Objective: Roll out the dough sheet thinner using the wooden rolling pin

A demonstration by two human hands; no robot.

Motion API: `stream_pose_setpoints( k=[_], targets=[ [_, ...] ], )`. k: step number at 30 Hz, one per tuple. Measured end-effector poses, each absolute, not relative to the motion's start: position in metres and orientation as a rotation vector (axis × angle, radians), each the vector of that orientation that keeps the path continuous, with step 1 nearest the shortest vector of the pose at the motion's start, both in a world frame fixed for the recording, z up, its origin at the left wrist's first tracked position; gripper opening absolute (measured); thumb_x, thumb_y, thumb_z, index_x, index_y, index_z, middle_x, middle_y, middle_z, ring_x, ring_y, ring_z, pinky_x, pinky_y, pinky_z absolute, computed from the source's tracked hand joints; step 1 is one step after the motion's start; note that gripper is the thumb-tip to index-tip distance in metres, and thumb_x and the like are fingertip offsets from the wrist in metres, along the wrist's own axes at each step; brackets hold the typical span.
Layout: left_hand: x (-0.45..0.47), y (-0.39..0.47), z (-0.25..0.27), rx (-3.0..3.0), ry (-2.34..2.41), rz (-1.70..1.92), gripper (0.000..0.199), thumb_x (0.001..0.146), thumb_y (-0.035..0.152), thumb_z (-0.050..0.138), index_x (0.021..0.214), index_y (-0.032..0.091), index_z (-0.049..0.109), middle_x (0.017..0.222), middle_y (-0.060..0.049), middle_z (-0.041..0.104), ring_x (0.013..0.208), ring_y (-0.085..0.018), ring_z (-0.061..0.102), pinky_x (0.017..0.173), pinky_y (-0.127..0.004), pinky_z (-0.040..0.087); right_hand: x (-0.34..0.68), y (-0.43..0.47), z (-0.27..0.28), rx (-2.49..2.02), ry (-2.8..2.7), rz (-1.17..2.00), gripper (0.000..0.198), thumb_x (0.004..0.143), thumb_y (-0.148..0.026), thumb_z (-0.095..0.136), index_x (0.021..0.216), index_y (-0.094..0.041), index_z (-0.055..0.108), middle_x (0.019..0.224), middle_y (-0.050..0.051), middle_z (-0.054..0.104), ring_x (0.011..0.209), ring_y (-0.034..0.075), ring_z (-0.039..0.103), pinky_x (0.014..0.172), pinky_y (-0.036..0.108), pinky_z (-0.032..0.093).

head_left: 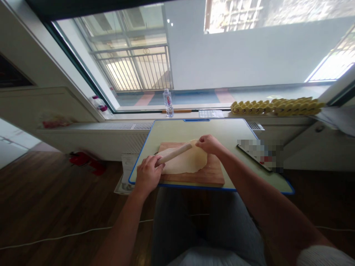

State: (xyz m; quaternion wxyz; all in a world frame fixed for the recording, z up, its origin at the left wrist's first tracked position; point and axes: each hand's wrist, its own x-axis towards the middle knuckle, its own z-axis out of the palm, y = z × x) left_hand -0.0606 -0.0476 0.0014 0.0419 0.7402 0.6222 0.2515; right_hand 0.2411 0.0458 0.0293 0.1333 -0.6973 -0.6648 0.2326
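Note:
A wide, thin sheet of dough lies over much of a wooden board. My left hand is closed around the near-left end of a pale rolling pin, which rests slantwise across the dough. At the dough's far edge, just beyond the pin's other end, my right hand is closed, with thumb and fingers pinching the sheet. The fingertips partly hide the pinched edge.
The board rests on a small pale table with blue edging. A phone-like device, partly blurred out, lies at the table's right. On the windowsill stand a plastic bottle and yellow egg-carton-like trays. A white cable crosses the floor.

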Motion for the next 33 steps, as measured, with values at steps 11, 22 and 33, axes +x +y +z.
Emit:
stream_pose_setpoints(
  k=[11, 22, 33],
  targets=[
    [-0.014, -0.028, 0.017, 2.370, 1.795, 0.677, 0.027, 0.094, 0.026, 0.069, 0.121, 0.027, 0.070, 0.122, -0.006, 0.074, 0.121, -0.029, 0.064, 0.101, -0.043, 0.050, 0.294, 0.052, 0.036, -2.194, -1.636, 0.438, 0.028, 0.094, -0.033, 0.062, 0.112, -0.020, 0.080, 0.114, 0.013, 0.078, 0.103, 0.027, 0.070, 0.082, 0.033, 0.050],
    [0.025, 0.011, 0.021, 2.490, 1.542, 0.430, 0.027, 0.093, 0.030, 0.067, 0.119, 0.028, 0.073, 0.127, -0.006, 0.074, 0.125, -0.028, 0.062, 0.108, -0.044, 0.046, 0.259, 0.018, 0.012, -1.951, -2.153, 0.261, 0.052, 0.109, -0.050, 0.040, 0.151, -0.026, 0.059, 0.161, 0.012, 0.053, 0.151, 0.034, 0.040, 0.124, 0.055, 0.031],
    [0.058, 0.054, 0.022, 2.423, 1.721, 0.522, 0.031, 0.101, 0.044, 0.059, 0.121, 0.026, 0.073, 0.129, -0.009, 0.070, 0.125, -0.029, 0.060, 0.106, -0.044, 0.048, 0.259, 0.049, 0.009, -1.964, -2.097, 0.302, 0.068, 0.098, -0.054, 0.056, 0.159, -0.023, 0.050, 0.165, 0.011, 0.048, 0.153, 0.034, 0.038, 0.125, 0.054, 0.030]
  ],
)
